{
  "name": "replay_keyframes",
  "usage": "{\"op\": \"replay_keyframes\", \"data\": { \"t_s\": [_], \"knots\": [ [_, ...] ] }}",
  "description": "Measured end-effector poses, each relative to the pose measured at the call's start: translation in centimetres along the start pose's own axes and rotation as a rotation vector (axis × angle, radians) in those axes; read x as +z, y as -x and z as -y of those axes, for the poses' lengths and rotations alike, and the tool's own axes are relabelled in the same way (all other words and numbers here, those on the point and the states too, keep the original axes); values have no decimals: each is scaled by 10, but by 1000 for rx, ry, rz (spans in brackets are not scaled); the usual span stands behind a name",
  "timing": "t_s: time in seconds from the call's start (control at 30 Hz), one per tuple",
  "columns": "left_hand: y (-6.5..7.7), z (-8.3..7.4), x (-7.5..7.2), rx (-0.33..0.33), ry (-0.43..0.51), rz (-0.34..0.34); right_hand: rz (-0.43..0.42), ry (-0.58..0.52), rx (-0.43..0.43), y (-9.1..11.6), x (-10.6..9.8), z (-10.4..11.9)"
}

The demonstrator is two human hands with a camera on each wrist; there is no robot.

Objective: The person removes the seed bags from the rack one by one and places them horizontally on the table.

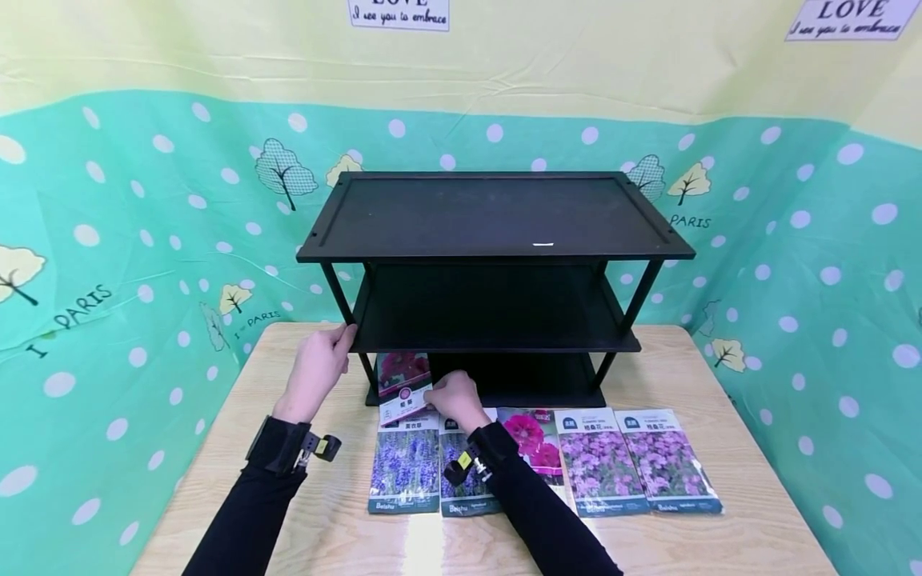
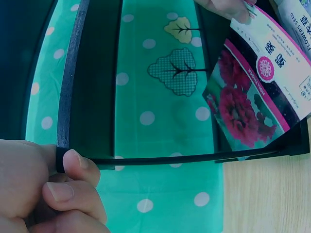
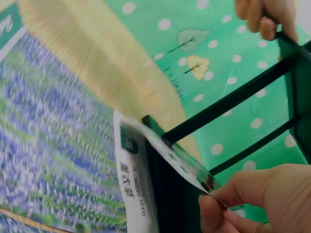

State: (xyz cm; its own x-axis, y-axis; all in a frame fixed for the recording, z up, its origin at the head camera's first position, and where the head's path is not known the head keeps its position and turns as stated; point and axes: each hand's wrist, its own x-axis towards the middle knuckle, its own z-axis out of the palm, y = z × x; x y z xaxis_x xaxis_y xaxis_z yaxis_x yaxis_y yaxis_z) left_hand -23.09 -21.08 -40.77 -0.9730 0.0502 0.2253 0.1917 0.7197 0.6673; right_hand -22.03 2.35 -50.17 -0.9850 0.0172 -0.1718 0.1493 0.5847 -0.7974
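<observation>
A black three-tier shelf rack (image 1: 497, 220) stands on the table. My left hand (image 1: 317, 372) grips the left front corner of its middle shelf (image 1: 497, 308), fingers curled at the edge in the left wrist view. Between thumb and fingers of my right hand (image 1: 458, 400) is the edge of a hollyhock seed packet (image 1: 403, 386), also pinched in the right wrist view. This packet (image 2: 243, 107) shows dark red flowers and slants at the left end of the bottom shelf (image 1: 533, 380). Just below it lies a lavender seed packet (image 1: 406, 468).
To the right on the wooden table (image 1: 310, 512) are another lavender packet (image 1: 461, 448), a pink-flowered packet (image 1: 529, 436) partly behind my right forearm, and two purple-flowered packets, one (image 1: 601, 464) beside the other (image 1: 670, 464). A green dotted curtain (image 1: 166, 264) surrounds the table.
</observation>
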Motion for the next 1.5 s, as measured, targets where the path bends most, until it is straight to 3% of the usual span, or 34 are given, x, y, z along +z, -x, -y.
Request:
{"op": "replay_keyframes", "data": {
  "t_s": [0.3,0.73,1.1,1.5],
  "knots": [
    [1,1,0,-4,6,0,62,-158,-4,14,-10,3],
    [2,-1,-1,-21,-1,-6,179,-202,-45,34,-29,-2],
    [3,-1,-1,-22,18,-1,171,-288,-48,49,-39,-16],
    [3,-2,-1,-17,28,-1,109,-265,21,61,-60,-30]
  ]
}}
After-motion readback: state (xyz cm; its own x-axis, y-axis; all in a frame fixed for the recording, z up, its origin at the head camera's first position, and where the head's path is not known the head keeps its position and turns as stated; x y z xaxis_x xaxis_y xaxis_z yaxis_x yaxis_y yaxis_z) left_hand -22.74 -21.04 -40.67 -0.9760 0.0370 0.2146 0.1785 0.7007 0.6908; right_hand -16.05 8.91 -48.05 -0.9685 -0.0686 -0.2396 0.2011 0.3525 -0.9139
